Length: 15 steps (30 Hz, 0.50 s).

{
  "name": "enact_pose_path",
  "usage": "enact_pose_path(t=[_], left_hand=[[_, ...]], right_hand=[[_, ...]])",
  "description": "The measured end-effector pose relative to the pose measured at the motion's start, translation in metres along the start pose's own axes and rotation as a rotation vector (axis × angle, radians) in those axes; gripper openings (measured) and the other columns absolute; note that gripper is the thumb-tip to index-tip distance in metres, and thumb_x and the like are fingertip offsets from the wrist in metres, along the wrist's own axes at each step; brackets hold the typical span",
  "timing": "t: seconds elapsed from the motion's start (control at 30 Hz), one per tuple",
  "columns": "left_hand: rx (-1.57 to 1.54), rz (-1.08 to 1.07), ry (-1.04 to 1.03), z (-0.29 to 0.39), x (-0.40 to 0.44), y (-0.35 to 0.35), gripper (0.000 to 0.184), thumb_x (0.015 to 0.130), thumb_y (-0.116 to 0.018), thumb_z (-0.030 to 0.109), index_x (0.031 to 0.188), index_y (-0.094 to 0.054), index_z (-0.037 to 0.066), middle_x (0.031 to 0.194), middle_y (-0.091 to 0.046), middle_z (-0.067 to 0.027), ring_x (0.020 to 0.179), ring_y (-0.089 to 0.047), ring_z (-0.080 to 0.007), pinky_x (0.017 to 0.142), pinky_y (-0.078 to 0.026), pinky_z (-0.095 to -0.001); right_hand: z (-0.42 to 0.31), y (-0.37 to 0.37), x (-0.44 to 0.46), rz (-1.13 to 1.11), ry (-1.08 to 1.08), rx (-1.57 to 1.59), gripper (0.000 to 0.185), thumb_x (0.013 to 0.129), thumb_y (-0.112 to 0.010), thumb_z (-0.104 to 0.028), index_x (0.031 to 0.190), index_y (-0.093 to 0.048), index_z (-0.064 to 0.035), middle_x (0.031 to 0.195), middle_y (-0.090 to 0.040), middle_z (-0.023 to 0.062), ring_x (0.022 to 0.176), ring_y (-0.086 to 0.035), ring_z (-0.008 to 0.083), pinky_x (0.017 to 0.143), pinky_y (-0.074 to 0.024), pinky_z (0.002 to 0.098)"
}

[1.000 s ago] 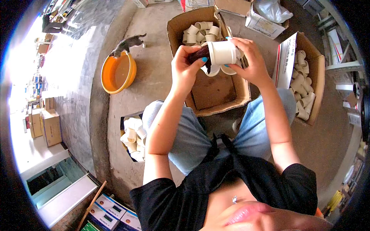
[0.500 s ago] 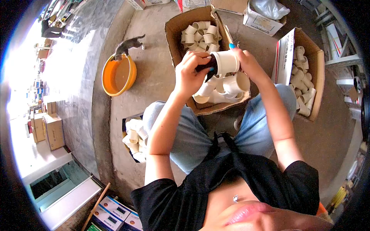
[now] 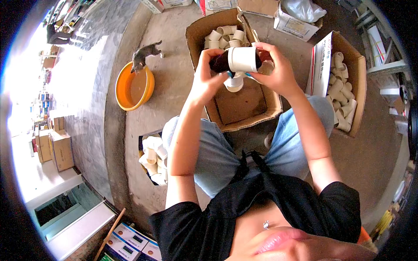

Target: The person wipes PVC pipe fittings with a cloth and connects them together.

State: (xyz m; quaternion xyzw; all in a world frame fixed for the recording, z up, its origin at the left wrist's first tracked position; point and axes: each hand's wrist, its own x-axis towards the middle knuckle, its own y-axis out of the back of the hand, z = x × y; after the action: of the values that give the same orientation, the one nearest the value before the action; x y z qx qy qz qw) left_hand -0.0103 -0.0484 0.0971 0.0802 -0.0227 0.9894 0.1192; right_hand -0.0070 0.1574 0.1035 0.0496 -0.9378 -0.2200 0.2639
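Note:
A white pipe fitting is held up between my two hands, above an open cardboard box. Dark cloth runs through the fitting and shows at both of its ends. My left hand is closed on the cloth at the left end. At the other end my right hand curls its fingers and thumb round the fitting's edge. Just below hangs or lies another white fitting, partly hidden. More white fittings fill the back of the box.
A second box of fittings stands at the right, and a smaller pile of fittings lies by my left knee. At the left, a cat leans over an orange basin. A white carton is at the back.
The held fitting has shifted slightly left and up, and cloth now shows at its right end. The larger fittings seen low in the middle box half a second ago no longer show there.

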Motion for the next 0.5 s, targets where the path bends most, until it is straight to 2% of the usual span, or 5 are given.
enact_pose_path(t=[0.03,0.1,0.23,0.37,0.5], left_hand=[[0.421,-0.057,-0.110,0.001,0.002,0.002,0.069,0.055,-0.069,0.008,0.117,-0.038,0.006,0.121,-0.040,-0.0160,0.114,-0.038,-0.0269,0.096,-0.030,-0.0387],[0.988,-0.009,-0.377,0.017,-0.004,-0.009,0.079,0.052,-0.073,0.014,0.122,-0.037,0.007,0.124,-0.036,-0.0179,0.118,-0.033,-0.0327,0.099,-0.026,-0.0436],[1.021,-0.066,-0.390,0.004,-0.004,-0.018,0.093,0.051,-0.077,0.021,0.130,-0.031,0.010,0.113,-0.047,-0.0144,0.107,-0.044,-0.0323,0.094,-0.032,-0.0432],[0.881,-0.057,-0.267,-0.001,-0.006,-0.018,0.070,0.053,-0.078,0.022,0.114,-0.047,0.005,0.093,-0.053,-0.0138,0.091,-0.051,-0.0323,0.080,-0.043,-0.0395],[0.822,0.014,-0.278,0.009,-0.006,-0.021,0.057,0.053,-0.078,0.022,0.101,-0.052,0.004,0.094,-0.053,-0.0124,0.091,-0.051,-0.0320,0.079,-0.043,-0.0400]], right_hand=[[-0.001,-0.002,0.000,0.011,-0.005,-0.011,0.063,0.060,-0.076,-0.012,0.116,-0.046,-0.0082,0.103,-0.058,0.0122,0.093,-0.059,0.0232,0.081,-0.0461,0.0334],[-0.006,-0.007,0.000,0.033,-0.015,-0.033,0.062,0.061,-0.077,-0.014,0.114,-0.047,-0.0074,0.103,-0.058,0.0126,0.094,-0.059,0.0242,0.081,-0.0466,0.0336],[-0.009,-0.020,-0.007,-0.046,-0.005,-0.027,0.068,0.061,-0.079,-0.020,0.117,-0.043,-0.0054,0.103,-0.059,0.0127,0.091,-0.060,0.0202,0.078,-0.0485,0.0310],[0.000,-0.015,-0.009,-0.173,-0.265,0.529,0.054,0.075,-0.069,-0.022,0.116,-0.038,-0.0038,0.101,-0.058,0.0146,0.093,-0.058,0.0190,0.085,-0.0442,0.0307],[-0.011,-0.005,-0.003,-0.195,0.070,0.045,0.034,0.073,-0.066,-0.014,0.101,-0.049,-0.0048,0.101,-0.054,0.0124,0.097,-0.054,0.0271,0.084,-0.0431,0.0342]])
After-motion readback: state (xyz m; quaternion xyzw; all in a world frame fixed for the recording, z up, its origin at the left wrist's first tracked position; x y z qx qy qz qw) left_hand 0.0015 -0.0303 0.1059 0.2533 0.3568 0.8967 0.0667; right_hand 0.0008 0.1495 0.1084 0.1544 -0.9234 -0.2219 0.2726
